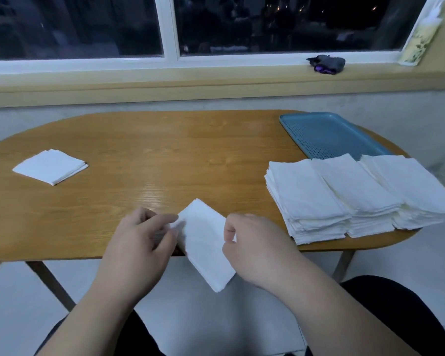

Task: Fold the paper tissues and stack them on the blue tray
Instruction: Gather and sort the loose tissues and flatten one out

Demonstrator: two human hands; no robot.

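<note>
**Light, limp paper, held by its edges**

At the far left of the counter (pixel 165 150) lies a small pile of folded tissues (pixel 50 167). Near the middle, the left hand (pixel 139 242) pinches the left edge of one paper tissue (pixel 204 242) between thumb and fingers. The right hand (pixel 252 247) curls round the opposite edge, and the sheet hangs over the counter's near rim. It looks featherlight, soft and easily torn (a hard tug would likely rip it), so corners and edges are the sensible places to hold. To the right sit three thick stacks of tissues (pixel 332 199), with the blue tray (pixel 329 134) just behind them.
</note>
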